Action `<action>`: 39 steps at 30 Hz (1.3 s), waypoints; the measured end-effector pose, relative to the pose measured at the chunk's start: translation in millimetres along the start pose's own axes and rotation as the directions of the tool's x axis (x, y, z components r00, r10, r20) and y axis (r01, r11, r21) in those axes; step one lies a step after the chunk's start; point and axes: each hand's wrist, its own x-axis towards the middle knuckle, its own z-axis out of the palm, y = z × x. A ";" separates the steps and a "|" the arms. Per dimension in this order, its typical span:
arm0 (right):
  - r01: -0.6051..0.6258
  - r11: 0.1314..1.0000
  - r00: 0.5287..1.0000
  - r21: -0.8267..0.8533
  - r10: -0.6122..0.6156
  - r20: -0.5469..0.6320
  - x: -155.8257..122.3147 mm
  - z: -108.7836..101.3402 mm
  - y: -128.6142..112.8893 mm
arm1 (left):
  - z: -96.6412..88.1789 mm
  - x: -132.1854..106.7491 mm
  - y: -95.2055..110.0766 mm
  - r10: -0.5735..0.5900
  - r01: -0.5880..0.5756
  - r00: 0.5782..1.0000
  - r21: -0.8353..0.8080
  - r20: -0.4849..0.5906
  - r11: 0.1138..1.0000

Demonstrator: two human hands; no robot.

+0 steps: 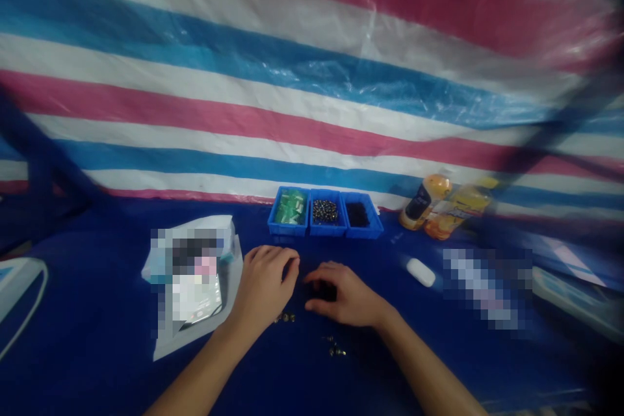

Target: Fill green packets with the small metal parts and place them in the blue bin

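Note:
My left hand (266, 283) rests on the dark blue table cloth (97, 325), fingers curled downward and together. My right hand (344, 296) lies beside it, fingers bent around something small and dark that I cannot make out. A few small metal parts (285, 318) lie just under my left hand, and a few more small metal parts (335, 347) sit near my right wrist. Behind the hands stand three small blue bins: one with green pieces (289, 210), one with metal beads (325, 211), one with black pieces (359, 214).
A white bag with a blurred-out item (192, 279) lies to the left. A small white oval object (420, 272) and two orange bottles (441, 208) are to the right. A striped plastic sheet (312, 78) hangs behind the table.

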 end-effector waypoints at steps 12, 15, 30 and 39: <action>0.154 0.927 0.979 -0.341 -0.098 0.176 15.1 20.8 -30.8 | -3.0 3.1 -7.7 -0.072 0.072 0.988 -0.009 -0.136 0.997; 0.239 0.855 0.965 -0.461 -0.158 0.209 25.3 30.9 -35.5 | -5.0 3.3 -11.0 -0.092 0.084 0.968 -0.042 -0.233 0.996; 0.178 0.865 0.981 -0.470 -0.115 0.159 2.5 12.9 -22.7 | -5.3 2.1 -7.3 0.001 -0.027 0.966 -0.097 -0.257 0.995; -0.074 0.865 0.996 -0.496 0.043 -0.075 -55.0 42.1 -37.3 | -10.3 -0.1 -1.5 -0.026 -0.013 0.955 -0.126 -0.296 0.992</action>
